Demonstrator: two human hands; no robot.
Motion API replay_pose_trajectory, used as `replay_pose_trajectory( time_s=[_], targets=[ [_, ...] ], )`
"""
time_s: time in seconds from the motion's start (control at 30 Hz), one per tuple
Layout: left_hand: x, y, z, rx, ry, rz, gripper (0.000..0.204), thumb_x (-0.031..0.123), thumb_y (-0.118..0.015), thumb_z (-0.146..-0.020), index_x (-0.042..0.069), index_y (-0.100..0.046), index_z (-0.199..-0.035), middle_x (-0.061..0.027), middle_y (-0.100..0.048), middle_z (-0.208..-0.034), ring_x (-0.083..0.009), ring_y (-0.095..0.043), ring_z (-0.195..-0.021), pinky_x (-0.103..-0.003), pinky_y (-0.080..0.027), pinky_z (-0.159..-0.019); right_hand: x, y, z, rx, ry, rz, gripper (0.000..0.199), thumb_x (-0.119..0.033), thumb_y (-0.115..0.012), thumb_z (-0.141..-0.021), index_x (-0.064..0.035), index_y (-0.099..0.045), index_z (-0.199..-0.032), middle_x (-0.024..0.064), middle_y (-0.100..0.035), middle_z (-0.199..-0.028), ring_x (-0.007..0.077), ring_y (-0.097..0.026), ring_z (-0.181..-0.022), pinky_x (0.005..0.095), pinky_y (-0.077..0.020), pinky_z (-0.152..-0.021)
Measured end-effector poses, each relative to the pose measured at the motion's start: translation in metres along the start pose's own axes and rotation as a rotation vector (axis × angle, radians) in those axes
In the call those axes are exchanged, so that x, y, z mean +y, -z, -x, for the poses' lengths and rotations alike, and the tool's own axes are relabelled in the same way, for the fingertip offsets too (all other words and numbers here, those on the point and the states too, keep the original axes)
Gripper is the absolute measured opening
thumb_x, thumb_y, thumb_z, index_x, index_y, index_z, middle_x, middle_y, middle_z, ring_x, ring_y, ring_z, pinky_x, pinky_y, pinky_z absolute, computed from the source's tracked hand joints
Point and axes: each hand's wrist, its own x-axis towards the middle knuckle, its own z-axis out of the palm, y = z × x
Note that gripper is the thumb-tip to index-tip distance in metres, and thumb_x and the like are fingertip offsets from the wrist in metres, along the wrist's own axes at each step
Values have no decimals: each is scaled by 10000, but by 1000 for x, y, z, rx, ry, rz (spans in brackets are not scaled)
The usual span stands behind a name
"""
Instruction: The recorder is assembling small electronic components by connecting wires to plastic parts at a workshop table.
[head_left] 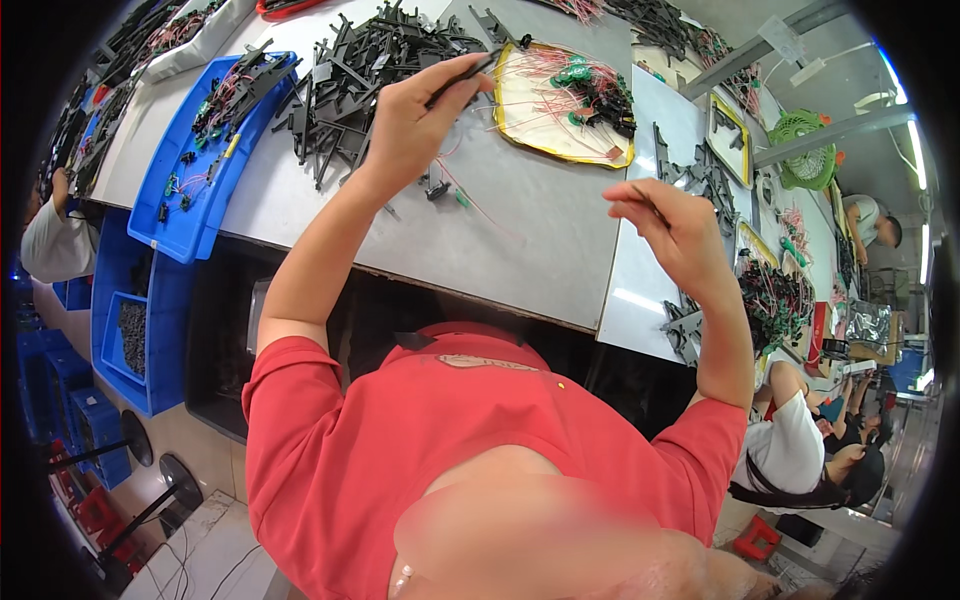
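Raised above the grey table [540,215], my left hand [412,128] is closed on a slim black plastic part [462,80], gripped between thumb and fingers. Just beyond it lies a heap of similar black plastic parts [350,85]. My right hand [672,235] hovers over the table's right side, fingers bent together; a thin dark sliver shows by the fingertips, too small to name. Between and beyond both hands, a yellow-rimmed white tray [520,125] carries red wires [545,75] and small green-and-black pieces [600,95]. A small black piece [437,189] with wires rests below my left hand.
At left, a blue tray [165,215] of parts overhangs the table edge; blue bins [115,350] stand below. More black parts [700,170] and a wire bundle [775,300] lie right, near a green fan [805,150]. Co-workers [790,440] sit at right; another [60,240] is far left.
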Motion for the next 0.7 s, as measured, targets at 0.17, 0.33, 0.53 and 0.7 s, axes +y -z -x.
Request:
replay_pose_trajectory(
  time_s=[0.17, 0.33, 0.53, 0.7],
  targets=[
    [-7, -5, 8, -31, 48, 56, 265, 59, -548, -876, -4, -570, -1132, -18, -670, -878, -11, -515, -725, -153, -424, -634, 50, -62, -19, 53, -175, -189, 147, -125, -632, -798, -24, -660, -900, 93, -646, -802, 152, -584, -662, 245, -447, -601],
    [-16, 8, 17, -50, 175, 71, 270, 93, -524, -901, -7, -554, -1150, -47, -646, -946, -69, -564, -890, -190, -436, -798, 57, -145, -4, -29, -187, -112, 214, -164, -661, -766, -60, -640, -952, 62, -562, -795, 172, -550, -628, 291, -440, -564],
    [-26, 18, 20, -16, 203, 104, 267, 90, -517, -903, -2, -557, -1151, -55, -647, -951, -78, -571, -890, -196, -444, -792, 72, -172, 14, 135, -68, 131, 132, -122, -651, -776, -35, -583, -848, 90, -561, -864, 254, -580, -654, 336, -458, -583],
    [-28, 12, 21, -21, 237, 80, 272, 95, -525, -900, -5, -558, -1151, -54, -649, -951, -75, -572, -889, -191, -445, -781, 71, -164, 20, 53, -2, 235, 145, -120, -593, -775, -41, -537, -883, 105, -547, -813, 312, -560, -714, 390, -451, -597]
  ],
)
